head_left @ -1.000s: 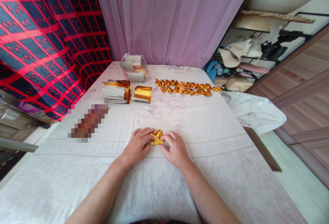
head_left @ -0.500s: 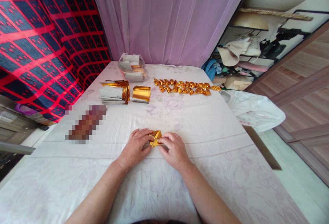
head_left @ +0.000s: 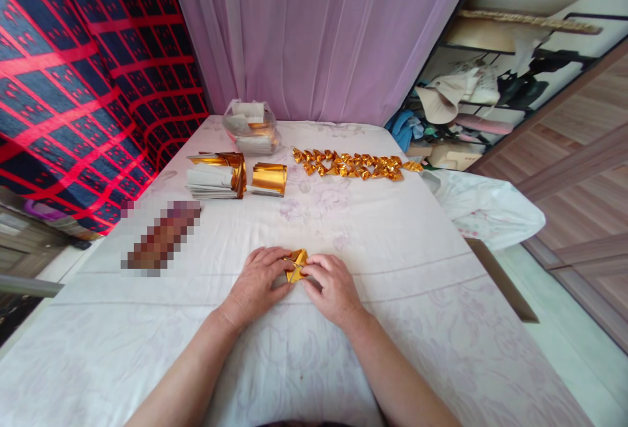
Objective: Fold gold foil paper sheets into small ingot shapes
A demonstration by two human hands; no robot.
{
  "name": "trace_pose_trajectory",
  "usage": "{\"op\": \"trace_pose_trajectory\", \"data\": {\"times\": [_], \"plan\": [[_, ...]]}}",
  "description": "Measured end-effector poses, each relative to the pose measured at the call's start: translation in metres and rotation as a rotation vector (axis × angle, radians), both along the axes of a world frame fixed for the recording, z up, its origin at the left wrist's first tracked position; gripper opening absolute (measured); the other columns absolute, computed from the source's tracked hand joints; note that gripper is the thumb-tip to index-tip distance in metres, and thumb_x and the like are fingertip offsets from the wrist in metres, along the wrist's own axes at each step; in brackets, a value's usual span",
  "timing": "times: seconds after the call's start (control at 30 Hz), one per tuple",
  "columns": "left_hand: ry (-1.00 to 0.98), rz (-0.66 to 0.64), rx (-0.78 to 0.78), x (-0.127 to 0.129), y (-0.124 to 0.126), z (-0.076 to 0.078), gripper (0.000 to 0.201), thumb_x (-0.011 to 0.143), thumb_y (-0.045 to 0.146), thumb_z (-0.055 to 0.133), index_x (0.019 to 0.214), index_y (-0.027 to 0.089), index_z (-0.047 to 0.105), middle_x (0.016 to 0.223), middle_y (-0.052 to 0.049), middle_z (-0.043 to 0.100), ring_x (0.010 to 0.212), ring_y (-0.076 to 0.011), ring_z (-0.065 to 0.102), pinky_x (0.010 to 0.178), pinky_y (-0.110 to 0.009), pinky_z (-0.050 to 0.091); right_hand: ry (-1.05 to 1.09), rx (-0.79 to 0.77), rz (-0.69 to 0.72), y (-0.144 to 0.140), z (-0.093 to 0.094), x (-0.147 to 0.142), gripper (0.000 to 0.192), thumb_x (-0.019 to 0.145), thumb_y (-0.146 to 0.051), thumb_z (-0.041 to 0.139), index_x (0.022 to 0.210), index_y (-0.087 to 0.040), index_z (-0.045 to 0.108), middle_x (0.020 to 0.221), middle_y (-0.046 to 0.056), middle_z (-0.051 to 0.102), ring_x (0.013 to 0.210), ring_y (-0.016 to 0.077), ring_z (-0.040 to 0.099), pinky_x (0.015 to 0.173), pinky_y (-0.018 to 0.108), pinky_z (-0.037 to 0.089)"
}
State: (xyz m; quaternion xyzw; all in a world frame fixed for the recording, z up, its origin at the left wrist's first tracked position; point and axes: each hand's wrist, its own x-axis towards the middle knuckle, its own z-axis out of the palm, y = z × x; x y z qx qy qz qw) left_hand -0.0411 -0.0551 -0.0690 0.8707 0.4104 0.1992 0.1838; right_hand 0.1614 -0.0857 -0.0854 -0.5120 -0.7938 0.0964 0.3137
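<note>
Left hand point(head_left: 256, 283) and right hand point(head_left: 333, 285) pinching small folded gold foil paper point(head_left: 296, 265) between fingers, on white floral-clothed worktop point(head_left: 373, 231)

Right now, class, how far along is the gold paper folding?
Done: a row of folded gold pieces lies at the far side of the table. In hand: the left hand and right hand press one gold sheet, partly folded. Left: a stack of unfolded sheets and a gold bundle.

I see bright, even daylight filtering through the curtain point(head_left: 318, 34) at the desk's far edge. Shadows are faint. Gold foil glints mildly. Edges bow outward, and a pixelated patch point(head_left: 161, 237) sits near the left edge.
</note>
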Motion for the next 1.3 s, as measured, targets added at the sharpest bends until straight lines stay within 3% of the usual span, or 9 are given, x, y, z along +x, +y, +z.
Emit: {"op": "trace_pose_trajectory", "data": {"times": [0.47,0.83,1.3], "plan": [[0.014,0.002,-0.021,0.0002,-0.0028,0.0051,0.036,0.075,0.017,0.064,0.110,0.028,0.064,0.130,-0.002,0.060,0.122,-0.0244,0.051,0.108,-0.046,0.033,-0.066,-0.051,-0.002,-0.0008,0.0042,-0.0016,0.021,0.082,-0.016,0.063,0.098,-0.027,0.071,0.104,0.004,0.065,0.095,0.0207,0.058,0.087,0.038,0.046],[0.009,0.008,-0.016,0.0001,-0.0002,0.0042,0.031,0.082,0.023,0.066,0.112,0.030,0.064,0.128,-0.002,0.062,0.120,-0.0229,0.054,0.104,-0.045,0.035,-0.044,-0.056,-0.002,0.0001,0.0019,-0.0011,0.020,0.081,-0.016,0.065,0.098,-0.026,0.071,0.103,0.003,0.065,0.096,0.0205,0.058,0.088,0.038,0.046],[-0.004,0.011,0.018,0.0011,-0.0022,0.0062,0.033,0.080,0.019,0.062,0.112,0.029,0.064,0.127,-0.003,0.063,0.118,-0.0231,0.055,0.104,-0.044,0.035,-0.067,0.016,-0.007,0.0007,-0.0007,-0.0005,0.016,0.090,-0.022,0.060,0.101,-0.026,0.071,0.102,0.004,0.067,0.093,0.0200,0.060,0.086,0.036,0.048]]}}
